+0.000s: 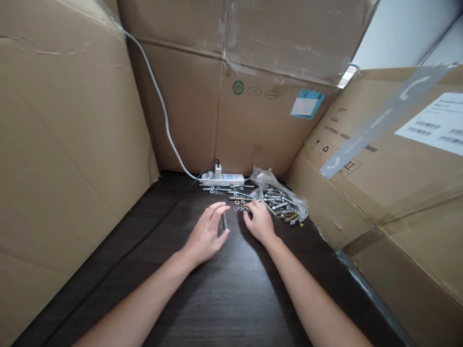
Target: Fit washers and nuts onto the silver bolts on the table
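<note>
My left hand [208,231] holds a metal bolt [224,221] upright between its fingertips and thumb. To the right, my right hand [259,220] reaches to the table with thumb and fingers bent around a small washer [245,209] at the end of a short row. Whether it is lifted off the table I cannot tell. Just beyond both hands lie several long bolts [240,193] with small nuts and washers among them. Right of my right hand, a clear plastic bag [265,177] spills a pile of bolts [284,205].
Behind the hardware stands a white power strip [231,179] with a charger [218,171] plugged in. A black cable [144,231] runs across the dark table [224,299] on the left. Cardboard walls [181,111] enclose the left, back and right sides.
</note>
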`<state>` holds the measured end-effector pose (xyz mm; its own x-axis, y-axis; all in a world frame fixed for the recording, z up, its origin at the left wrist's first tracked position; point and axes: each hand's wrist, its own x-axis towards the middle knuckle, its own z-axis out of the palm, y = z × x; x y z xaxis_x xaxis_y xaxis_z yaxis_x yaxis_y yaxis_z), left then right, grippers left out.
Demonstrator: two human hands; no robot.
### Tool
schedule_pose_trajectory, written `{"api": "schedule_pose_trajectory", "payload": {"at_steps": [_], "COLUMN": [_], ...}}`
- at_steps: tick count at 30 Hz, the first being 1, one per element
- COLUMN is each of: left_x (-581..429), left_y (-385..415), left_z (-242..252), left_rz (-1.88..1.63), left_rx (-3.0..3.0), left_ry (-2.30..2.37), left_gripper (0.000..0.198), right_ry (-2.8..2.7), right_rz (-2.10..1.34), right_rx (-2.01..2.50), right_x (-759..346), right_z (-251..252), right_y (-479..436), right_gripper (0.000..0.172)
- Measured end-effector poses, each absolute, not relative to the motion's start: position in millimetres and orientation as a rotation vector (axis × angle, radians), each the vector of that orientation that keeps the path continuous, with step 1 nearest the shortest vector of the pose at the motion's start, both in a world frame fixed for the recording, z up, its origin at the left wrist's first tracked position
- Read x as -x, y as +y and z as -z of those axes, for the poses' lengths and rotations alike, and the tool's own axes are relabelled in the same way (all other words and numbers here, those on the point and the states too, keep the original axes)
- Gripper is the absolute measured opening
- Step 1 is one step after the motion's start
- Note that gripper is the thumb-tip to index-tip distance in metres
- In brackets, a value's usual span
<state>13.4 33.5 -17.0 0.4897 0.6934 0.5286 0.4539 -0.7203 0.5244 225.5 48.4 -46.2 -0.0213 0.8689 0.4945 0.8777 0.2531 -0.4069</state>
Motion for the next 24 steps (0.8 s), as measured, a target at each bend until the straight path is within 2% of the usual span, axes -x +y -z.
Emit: {"api": "schedule_pose_trajectory", "payload": {"at_steps": [13,20,24], "left_x": [-13.7,-14.0,-13.2], "left_y": [33.7,33.5,34.0], "left_z": [20.0,20.8,21.1], "left_rz": [-1.016,-1.032,-1.03], "left_rx": [-2.396,-2.386,-2.388], "left_ry": [0.954,0.955,0.95], "left_gripper": [0.053,0.054,0.053], "right_ry": [-1.697,-1.339,-1.34], "right_rz": [-0.314,-0.561,-0.587], "right_rx": [1.478,1.383,1.438], "right_x": [-228.1,-236.6,-239.8], "right_z": [56.5,48.8,45.6], "right_y": [57.6,72.4,74.3], "right_gripper": [0.017,0.028,0.023]}}
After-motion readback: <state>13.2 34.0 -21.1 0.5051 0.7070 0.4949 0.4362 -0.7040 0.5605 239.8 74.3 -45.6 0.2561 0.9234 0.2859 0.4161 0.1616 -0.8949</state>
